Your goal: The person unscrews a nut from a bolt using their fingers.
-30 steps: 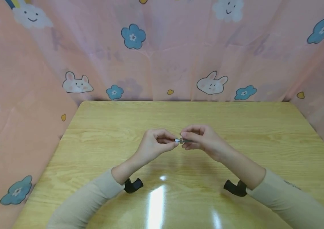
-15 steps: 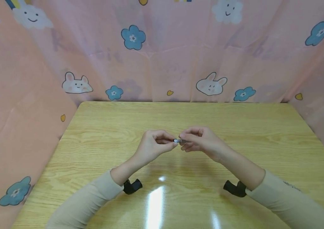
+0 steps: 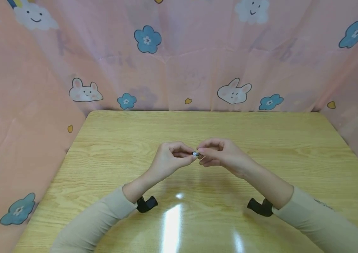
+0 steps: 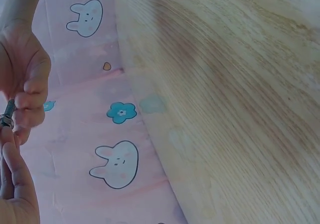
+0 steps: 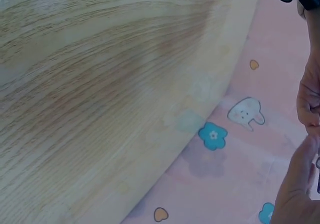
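Note:
A small metal bolt [image 3: 195, 154] is held between the two hands above the middle of the table. My left hand [image 3: 171, 157] pinches it by the head end with thumb and fingertips. The threaded shank [image 4: 10, 106] points toward the right hand, and a nut [image 4: 6, 120] sits on it close to the left fingertips. My right hand [image 3: 226, 156] has its thumb and fingers curled around the nut, which they partly hide. The right wrist view catches only the edge of the right hand [image 5: 296, 189] and the bolt's dark shank [image 5: 318, 183].
A wood-grain table [image 3: 128, 130] lies under both hands, with bright light reflections near its front. Behind and beside it hangs a pink curtain [image 3: 179, 70] printed with flowers and rabbits. Black wrist cameras [image 3: 147, 204] are strapped below both sleeves.
Both hands stay in nearly the same place. The right thumb and fingers have shifted slightly left over the nut, and less of the bolt shows in the head view.

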The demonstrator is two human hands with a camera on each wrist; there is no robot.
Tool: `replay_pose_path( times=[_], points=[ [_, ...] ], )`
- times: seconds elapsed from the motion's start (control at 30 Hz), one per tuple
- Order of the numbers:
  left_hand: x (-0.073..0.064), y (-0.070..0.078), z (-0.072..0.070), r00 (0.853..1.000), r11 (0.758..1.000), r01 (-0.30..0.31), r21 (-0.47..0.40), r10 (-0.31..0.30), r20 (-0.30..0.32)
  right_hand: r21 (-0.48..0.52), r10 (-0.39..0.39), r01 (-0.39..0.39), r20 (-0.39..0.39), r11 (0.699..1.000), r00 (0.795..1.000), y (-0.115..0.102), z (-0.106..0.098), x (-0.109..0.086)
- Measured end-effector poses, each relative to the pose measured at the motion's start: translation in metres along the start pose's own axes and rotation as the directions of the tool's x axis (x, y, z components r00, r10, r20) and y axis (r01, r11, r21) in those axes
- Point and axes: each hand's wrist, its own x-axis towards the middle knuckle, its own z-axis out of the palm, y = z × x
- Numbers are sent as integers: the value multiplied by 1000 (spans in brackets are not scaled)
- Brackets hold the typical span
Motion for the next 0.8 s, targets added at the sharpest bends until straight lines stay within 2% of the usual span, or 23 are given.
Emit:
replay_pose_path(
  times=[0.1, 0.33, 0.6, 0.8],
  points=[
    [0, 1, 1, 1000, 1000, -6, 4, 6, -1, 23, 19, -19, -1, 1000, 1000, 0, 0, 1],
    [-1, 1, 1, 1000, 1000, -14, 6, 14, -9, -6, -47, 47, 2, 999, 999, 1, -1, -1],
    [-1, 2, 1, 1000, 1000, -2, -4, 2, -16, 89, 6, -8, 14, 996, 1000, -2, 0, -1],
    [-1, 2, 1, 1000, 1000, -2, -12, 2, -13, 23, -57, 57, 9, 998, 998, -1, -2, -2]
  ],
)
